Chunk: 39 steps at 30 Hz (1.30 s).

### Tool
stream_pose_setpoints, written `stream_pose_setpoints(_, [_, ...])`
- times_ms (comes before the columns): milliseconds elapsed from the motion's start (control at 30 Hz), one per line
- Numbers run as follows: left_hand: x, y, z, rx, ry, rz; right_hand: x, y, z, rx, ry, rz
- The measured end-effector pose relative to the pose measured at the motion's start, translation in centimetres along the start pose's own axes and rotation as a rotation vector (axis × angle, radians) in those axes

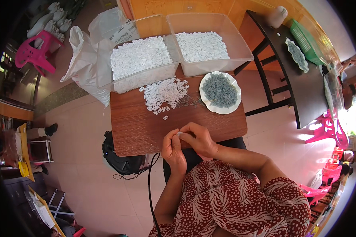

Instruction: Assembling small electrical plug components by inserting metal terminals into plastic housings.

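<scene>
Above the near edge of the brown table [142, 136], my two hands meet fingertip to fingertip. My left hand [173, 152] pinches a small white plastic piece [179, 133], mostly covered by the fingers. Closed against the same spot is my right hand [199, 140]; whatever its fingertips hold is hidden. Beyond them lies a loose pile of white two-holed plastic pieces [164, 93], with one stray piece [165, 117] nearer to me. Thin grey screw-like pins [190, 102] are scattered beside the pile. To their right, a white scalloped plate [235, 103] holds a heap of similar grey pins [220, 91].
Two clear plastic bins [237, 61] full of white pieces stand at the table's far side, a white sack [83, 63] left of them. A dark side table [300, 83] carries a green basket [304, 39]. A black bag [120, 156] and a cable [150, 189] are at lower left.
</scene>
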State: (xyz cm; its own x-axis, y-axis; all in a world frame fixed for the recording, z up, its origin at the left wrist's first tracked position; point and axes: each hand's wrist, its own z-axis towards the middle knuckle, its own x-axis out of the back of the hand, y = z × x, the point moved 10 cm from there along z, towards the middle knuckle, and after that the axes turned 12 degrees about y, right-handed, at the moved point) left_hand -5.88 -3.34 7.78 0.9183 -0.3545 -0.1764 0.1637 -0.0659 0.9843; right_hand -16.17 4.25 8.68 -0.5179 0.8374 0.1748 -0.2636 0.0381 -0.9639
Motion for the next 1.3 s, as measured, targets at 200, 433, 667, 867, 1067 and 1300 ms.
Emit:
stream_pose_setpoints(200, [2.4,-5.3,5.6,-0.205,0.082,0.539,3.8,1.7,6.7,-0.228,0.086,-0.046])
stream_pose_setpoints(433, [-2.0,-6.3,6.5,-0.668,-0.073,1.017,8.4,-2.5,21.4,0.206,0.315,-0.394])
stream_pose_setpoints(667, [-3.3,-7.1,6.9,-0.677,-0.169,1.047,7.7,-2.3,26.7,0.578,0.383,-0.911])
stream_pose_setpoints(867, [-2.4,-6.4,6.4,-0.688,-0.171,0.984,1.0,0.4,14.2,0.616,-0.123,-0.645])
stream_pose_setpoints(1067, [0.3,-6.4,6.2,-0.335,-0.064,0.632,-1.2,6.6,7.4,0.497,-0.218,-0.763])
stream_pose_setpoints(1300, [1.8,-7.5,5.4,0.025,-0.013,0.366,-2.6,7.6,7.0,0.559,-0.171,-0.764])
